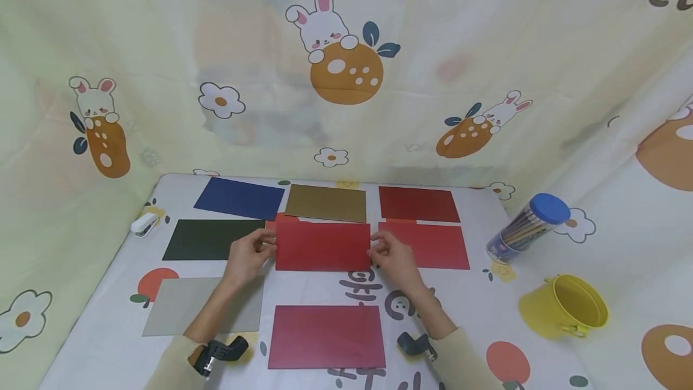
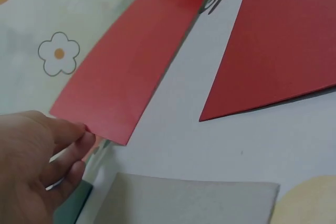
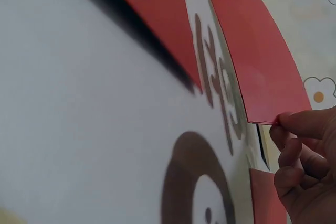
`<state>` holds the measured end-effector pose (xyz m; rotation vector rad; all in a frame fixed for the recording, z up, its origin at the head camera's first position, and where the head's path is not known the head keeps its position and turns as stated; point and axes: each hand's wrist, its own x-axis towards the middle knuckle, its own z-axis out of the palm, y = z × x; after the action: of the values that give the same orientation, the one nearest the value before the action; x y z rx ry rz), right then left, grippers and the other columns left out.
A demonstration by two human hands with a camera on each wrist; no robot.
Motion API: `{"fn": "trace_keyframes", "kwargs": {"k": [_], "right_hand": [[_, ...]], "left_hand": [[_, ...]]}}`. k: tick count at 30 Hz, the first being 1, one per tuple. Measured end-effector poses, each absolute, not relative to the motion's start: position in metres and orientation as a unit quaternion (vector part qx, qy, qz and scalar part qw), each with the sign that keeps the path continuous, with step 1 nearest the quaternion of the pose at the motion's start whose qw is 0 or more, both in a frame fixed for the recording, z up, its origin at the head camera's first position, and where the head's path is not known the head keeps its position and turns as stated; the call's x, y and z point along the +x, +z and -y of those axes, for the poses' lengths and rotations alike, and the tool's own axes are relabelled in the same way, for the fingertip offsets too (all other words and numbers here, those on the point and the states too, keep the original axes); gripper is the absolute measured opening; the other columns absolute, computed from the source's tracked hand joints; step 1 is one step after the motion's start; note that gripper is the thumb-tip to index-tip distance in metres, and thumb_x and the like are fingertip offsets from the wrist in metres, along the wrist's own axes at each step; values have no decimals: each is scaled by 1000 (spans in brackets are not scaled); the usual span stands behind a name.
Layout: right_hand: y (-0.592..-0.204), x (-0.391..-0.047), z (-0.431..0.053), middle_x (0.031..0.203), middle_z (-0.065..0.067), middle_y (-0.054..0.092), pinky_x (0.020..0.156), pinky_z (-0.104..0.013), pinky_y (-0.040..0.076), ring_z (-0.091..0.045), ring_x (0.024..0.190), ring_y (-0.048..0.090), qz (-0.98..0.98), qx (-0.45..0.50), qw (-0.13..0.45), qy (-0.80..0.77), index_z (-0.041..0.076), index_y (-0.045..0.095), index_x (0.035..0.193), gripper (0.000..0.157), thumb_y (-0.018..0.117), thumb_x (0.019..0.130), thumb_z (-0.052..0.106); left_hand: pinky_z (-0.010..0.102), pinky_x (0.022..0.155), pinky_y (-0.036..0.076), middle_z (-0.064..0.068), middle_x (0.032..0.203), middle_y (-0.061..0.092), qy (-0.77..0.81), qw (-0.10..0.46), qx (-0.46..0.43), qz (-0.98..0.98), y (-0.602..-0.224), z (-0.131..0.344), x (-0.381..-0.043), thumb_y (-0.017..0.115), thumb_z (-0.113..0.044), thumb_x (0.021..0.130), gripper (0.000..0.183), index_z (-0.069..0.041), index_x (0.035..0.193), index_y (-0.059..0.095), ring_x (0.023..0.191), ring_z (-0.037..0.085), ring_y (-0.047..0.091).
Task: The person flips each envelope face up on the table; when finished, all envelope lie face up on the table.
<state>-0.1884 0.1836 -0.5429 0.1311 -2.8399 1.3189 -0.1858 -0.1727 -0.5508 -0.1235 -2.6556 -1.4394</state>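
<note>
A bright red rectangular card [image 1: 323, 247] is held level between both hands, slightly above the table. My left hand [image 1: 246, 259] pinches its left edge between thumb and fingers. At the opposite short edge, my right hand [image 1: 397, 262] pinches it the same way. In the left wrist view the card [image 2: 131, 61] bows a little and stands clear of the tabletop. The right wrist view shows thumb and forefinger of the right hand [image 3: 312, 166] at the card's corner. Nearer my body lies a pinkish-red card [image 1: 326, 337], flat and untouched.
Left are blue [image 1: 238, 197], dark green [image 1: 203, 239] and grey [image 1: 168, 306] cards. A brown card [image 1: 326, 202] lies behind; dark red [image 1: 418, 203] and lighter red [image 1: 433, 247] cards lie right. A stapler [image 1: 144, 224], pencil tub [image 1: 525, 230] and yellow bucket [image 1: 560, 309] stand at the sides.
</note>
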Motion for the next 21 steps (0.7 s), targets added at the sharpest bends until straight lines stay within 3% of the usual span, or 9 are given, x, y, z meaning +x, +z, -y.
{"fn": "trace_keyframes", "kwargs": {"k": [6,12,21], "right_hand": [[-543,-189,-179,90,2,72,73,-32,57,-12,80,69,917,52,-12,395,15,61,127,43,79,88,15],[-544,-190,-175,89,4,71,67,-30,52,-11,73,63,927,68,-19,368,15,60,127,41,77,89,14],[-542,-191,-173,94,1,70,59,-27,48,-13,72,56,941,77,-24,329,14,63,124,39,78,88,14]], "left_hand": [[25,61,52,7,102,73,-453,21,-50,890,-550,176,-190,76,-4,88,39,-6,125,68,81,18,68],[25,62,52,10,108,73,-436,-10,-62,898,-550,178,-191,78,-3,85,47,-3,131,65,80,16,68],[30,70,57,10,106,75,-401,5,-94,911,-553,178,-193,81,-3,82,50,0,130,66,84,17,72]]}}
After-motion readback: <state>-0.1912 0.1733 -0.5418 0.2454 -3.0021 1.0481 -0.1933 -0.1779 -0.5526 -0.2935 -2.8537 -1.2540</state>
